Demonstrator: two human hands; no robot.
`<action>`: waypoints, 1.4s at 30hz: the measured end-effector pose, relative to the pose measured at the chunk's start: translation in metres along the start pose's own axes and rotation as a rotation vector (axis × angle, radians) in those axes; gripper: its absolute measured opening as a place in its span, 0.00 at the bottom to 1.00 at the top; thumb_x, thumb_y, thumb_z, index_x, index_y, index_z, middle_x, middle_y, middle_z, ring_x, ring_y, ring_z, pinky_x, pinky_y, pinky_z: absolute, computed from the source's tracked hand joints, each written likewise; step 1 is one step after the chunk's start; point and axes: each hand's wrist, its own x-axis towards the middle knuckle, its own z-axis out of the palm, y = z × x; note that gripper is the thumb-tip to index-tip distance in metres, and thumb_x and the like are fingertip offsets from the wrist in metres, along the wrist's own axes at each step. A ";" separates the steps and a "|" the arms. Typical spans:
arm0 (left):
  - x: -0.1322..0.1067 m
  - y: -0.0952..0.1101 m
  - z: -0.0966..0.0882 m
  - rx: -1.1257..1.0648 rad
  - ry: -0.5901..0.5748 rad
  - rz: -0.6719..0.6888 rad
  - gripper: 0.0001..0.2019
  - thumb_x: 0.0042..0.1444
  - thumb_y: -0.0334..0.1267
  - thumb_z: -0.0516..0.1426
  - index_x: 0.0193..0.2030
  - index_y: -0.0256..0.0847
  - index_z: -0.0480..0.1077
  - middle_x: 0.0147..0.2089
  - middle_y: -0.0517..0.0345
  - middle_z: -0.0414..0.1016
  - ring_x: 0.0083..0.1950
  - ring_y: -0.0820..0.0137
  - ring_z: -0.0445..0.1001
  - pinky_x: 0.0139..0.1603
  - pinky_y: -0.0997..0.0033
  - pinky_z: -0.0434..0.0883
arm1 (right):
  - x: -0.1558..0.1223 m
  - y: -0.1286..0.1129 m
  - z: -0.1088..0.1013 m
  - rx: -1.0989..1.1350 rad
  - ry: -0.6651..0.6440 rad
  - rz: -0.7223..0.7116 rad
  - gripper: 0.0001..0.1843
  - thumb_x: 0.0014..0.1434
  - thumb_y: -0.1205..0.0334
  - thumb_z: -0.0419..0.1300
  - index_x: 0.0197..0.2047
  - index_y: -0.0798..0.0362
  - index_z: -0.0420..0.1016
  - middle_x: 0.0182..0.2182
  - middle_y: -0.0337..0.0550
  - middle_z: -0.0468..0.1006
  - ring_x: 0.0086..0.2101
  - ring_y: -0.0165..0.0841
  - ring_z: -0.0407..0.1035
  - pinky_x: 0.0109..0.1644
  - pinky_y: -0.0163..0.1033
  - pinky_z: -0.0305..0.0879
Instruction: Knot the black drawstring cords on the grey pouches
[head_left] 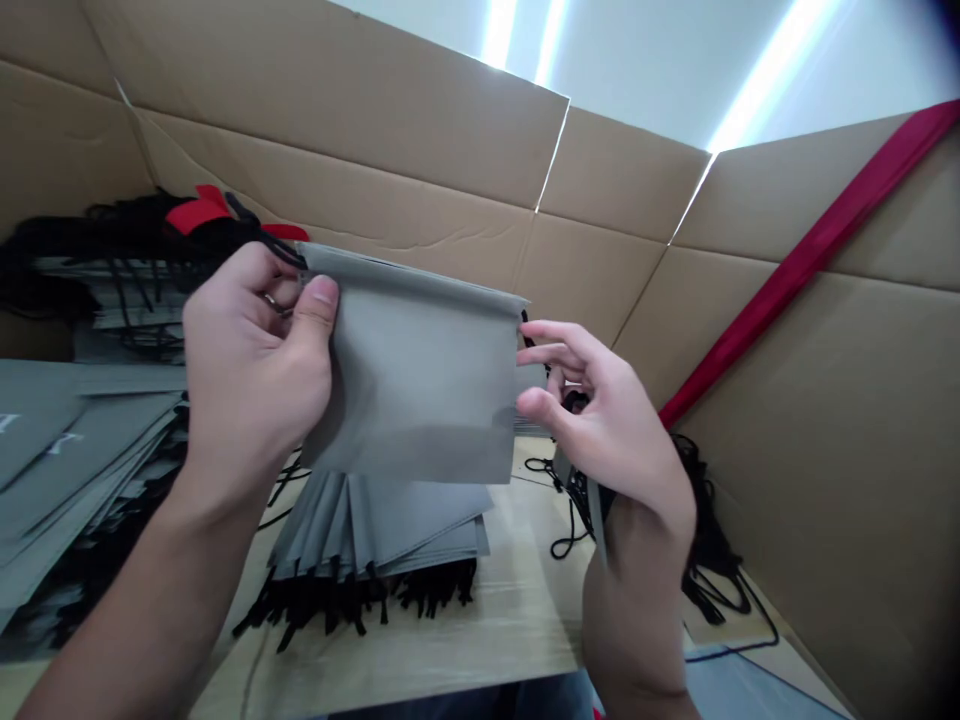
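A grey drawstring pouch (420,370) is held up in front of me, its top hem uppermost. My left hand (251,370) pinches the pouch's upper left corner, thumb on the front, fingers curled round the black cord there. My right hand (607,420) is at the pouch's right edge, fingers apart, fingertips at the black cord end coming out of the hem. Whether the right fingers grip the cord I cannot tell.
A stack of grey pouches with black cords (375,540) lies on the wooden table (510,620) below. More grey pouches (67,450) are piled at left, with black cords and red tags (199,210) behind. Cardboard walls (420,150) surround the table; a red strip (810,250) runs along the right wall.
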 end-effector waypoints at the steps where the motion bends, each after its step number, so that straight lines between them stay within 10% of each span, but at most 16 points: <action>1: 0.000 -0.001 0.000 -0.020 -0.009 -0.008 0.13 0.79 0.35 0.59 0.39 0.40 0.66 0.33 0.67 0.58 0.31 0.81 0.56 0.30 0.70 0.51 | 0.003 0.003 0.006 0.028 0.063 0.038 0.42 0.58 0.32 0.82 0.65 0.46 0.78 0.50 0.44 0.87 0.31 0.29 0.69 0.37 0.38 0.69; 7: 0.000 -0.016 0.003 -0.081 -0.351 -0.030 0.13 0.74 0.44 0.64 0.38 0.42 0.73 0.29 0.63 0.75 0.33 0.71 0.77 0.30 0.71 0.72 | 0.019 0.010 0.029 0.303 0.263 0.040 0.23 0.68 0.46 0.76 0.57 0.48 0.78 0.29 0.35 0.77 0.25 0.29 0.65 0.27 0.35 0.58; 9: -0.004 -0.019 0.007 0.108 -0.324 0.028 0.13 0.70 0.48 0.67 0.49 0.40 0.80 0.46 0.49 0.87 0.52 0.51 0.86 0.49 0.52 0.85 | 0.018 0.008 0.030 0.238 0.313 -0.028 0.12 0.69 0.52 0.75 0.47 0.50 0.83 0.33 0.40 0.83 0.27 0.29 0.69 0.30 0.36 0.63; 11: -0.011 -0.016 0.011 0.261 -0.178 0.218 0.27 0.66 0.48 0.70 0.67 0.39 0.77 0.73 0.38 0.79 0.80 0.35 0.71 0.77 0.31 0.74 | 0.014 0.003 0.032 0.146 0.308 -0.057 0.08 0.68 0.56 0.76 0.45 0.50 0.85 0.36 0.41 0.87 0.30 0.30 0.74 0.34 0.36 0.68; 13: -0.020 -0.005 0.012 0.227 -0.248 0.420 0.33 0.69 0.47 0.68 0.77 0.42 0.71 0.85 0.42 0.66 0.89 0.39 0.57 0.89 0.34 0.62 | 0.007 -0.005 0.034 0.083 0.222 -0.048 0.08 0.68 0.57 0.77 0.47 0.49 0.86 0.38 0.40 0.89 0.31 0.30 0.77 0.35 0.36 0.70; 16: -0.032 0.014 0.012 0.049 -0.609 0.426 0.17 0.78 0.40 0.59 0.69 0.46 0.77 0.65 0.54 0.87 0.63 0.61 0.87 0.63 0.61 0.82 | -0.005 -0.016 0.034 0.037 0.034 -0.082 0.08 0.72 0.63 0.72 0.54 0.48 0.86 0.45 0.40 0.91 0.38 0.32 0.83 0.39 0.36 0.74; 23: -0.037 0.032 0.005 0.046 -0.646 0.335 0.08 0.76 0.36 0.57 0.52 0.45 0.79 0.40 0.65 0.84 0.36 0.73 0.78 0.40 0.69 0.71 | -0.010 -0.025 0.020 -0.072 0.053 -0.224 0.07 0.74 0.69 0.70 0.49 0.47 0.89 0.43 0.33 0.89 0.38 0.27 0.81 0.41 0.33 0.76; 31: -0.042 0.031 0.006 -0.076 -0.643 0.271 0.12 0.80 0.47 0.60 0.64 0.51 0.80 0.37 0.67 0.82 0.35 0.73 0.78 0.36 0.70 0.69 | -0.011 -0.028 0.020 0.096 0.075 -0.277 0.08 0.69 0.68 0.78 0.47 0.43 0.93 0.42 0.34 0.91 0.39 0.27 0.82 0.38 0.33 0.76; 42: -0.050 0.038 0.015 -0.362 -0.544 0.188 0.03 0.73 0.35 0.67 0.51 0.45 0.82 0.41 0.63 0.89 0.40 0.72 0.87 0.42 0.76 0.83 | -0.014 -0.031 0.017 0.086 0.059 -0.179 0.07 0.66 0.59 0.82 0.38 0.44 0.90 0.36 0.36 0.89 0.35 0.32 0.80 0.36 0.39 0.74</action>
